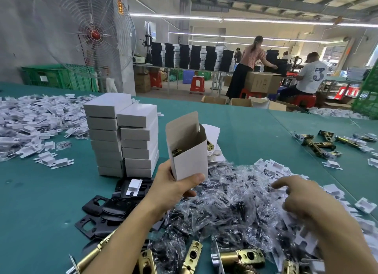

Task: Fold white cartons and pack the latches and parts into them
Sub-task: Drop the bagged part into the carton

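My left hand (173, 189) grips an upright white carton (189, 153) with its top flap open; a brass latch (177, 151) shows inside it. My right hand (300, 194) hovers with fingers apart over a heap of clear bags of black screws (231, 208), holding nothing. Brass latches (241, 257) lie along the near table edge. Black strike plates (106, 210) lie left of my left wrist.
Two stacks of closed white cartons (122, 138) stand behind the held carton. White folded inserts (30, 122) are heaped at the far left, more latches (319, 145) at the right. The green table (255, 134) stretches ahead. A large fan (90, 34) and people working are beyond it.
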The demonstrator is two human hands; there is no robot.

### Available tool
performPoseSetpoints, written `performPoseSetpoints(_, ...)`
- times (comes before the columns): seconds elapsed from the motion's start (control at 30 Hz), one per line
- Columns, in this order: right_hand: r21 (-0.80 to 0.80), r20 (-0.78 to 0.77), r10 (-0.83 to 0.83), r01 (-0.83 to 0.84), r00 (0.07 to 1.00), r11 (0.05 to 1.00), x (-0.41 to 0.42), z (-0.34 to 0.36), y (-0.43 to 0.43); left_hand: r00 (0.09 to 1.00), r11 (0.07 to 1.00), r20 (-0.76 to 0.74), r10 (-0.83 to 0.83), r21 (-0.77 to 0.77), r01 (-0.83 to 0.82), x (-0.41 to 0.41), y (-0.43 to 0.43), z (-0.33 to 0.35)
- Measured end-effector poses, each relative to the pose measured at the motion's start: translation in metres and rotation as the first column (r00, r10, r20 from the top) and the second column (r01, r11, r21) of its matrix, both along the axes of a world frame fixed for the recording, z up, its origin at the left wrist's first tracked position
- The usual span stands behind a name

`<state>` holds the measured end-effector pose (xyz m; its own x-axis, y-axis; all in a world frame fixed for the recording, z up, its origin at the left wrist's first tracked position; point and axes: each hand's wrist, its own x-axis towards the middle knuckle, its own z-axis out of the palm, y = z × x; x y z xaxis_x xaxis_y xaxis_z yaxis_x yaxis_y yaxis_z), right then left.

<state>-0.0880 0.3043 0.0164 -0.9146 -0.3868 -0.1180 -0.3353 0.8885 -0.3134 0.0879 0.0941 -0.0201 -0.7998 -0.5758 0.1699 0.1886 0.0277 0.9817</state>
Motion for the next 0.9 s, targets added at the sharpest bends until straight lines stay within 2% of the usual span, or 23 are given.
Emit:
performPoseSetpoints(0.2, 0.054, 0.079, -0.006, 0.002, 0.997, 0.999, 0.002, -0.002, 0.001, 0.999, 0.999, -0.037, -0.005, 0.04, 0.007, -0.002, -0.001, -0.002)
performPoseSetpoints(0.33, -0.025, 0.099, -0.052, 0.055, 0.994, 0.998, -0.002, -0.009, 0.0, 0.999, 0.999, -0.036, 0.004, 0.043, -0.003, -0.002, -0.001, -0.002)
performPoseSetpoints(0.47, -0.118, 0.013, -0.04, 0.042, 0.999, 0.992, 0.002, 0.0, -0.003, 1.0, 0.999, -0.03, -0.003, 0.049, 0.004, -0.001, -0.001, 0.0)
performPoseSetpoints(0.6, -0.279, -0.145, 0.062, -0.101, 0.987, 0.955, 0.009, 0.015, -0.004, 1.0, 0.999, -0.012, -0.022, 0.026, 0.022, -0.001, -0.001, -0.001)
performPoseSetpoints(0.73, -0.567, -0.2, 0.191, -0.273, 0.961, 0.777, 0.023, 0.028, -0.007, 0.998, 0.998, 0.008, -0.066, -0.004, 0.066, 0.0, -0.001, -0.001)
performPoseSetpoints(0.83, -0.782, -0.242, 0.292, -0.364, 0.925, 0.506, 0.036, 0.039, -0.012, 0.994, 0.995, 0.051, -0.096, -0.029, 0.097, 0.001, -0.002, -0.001)
performPoseSetpoints(0.9, -0.841, -0.303, 0.345, -0.42, 0.888, 0.341, 0.045, 0.045, -0.017, 0.988, 0.988, 0.079, -0.133, -0.063, 0.138, 0.001, -0.002, -0.002)
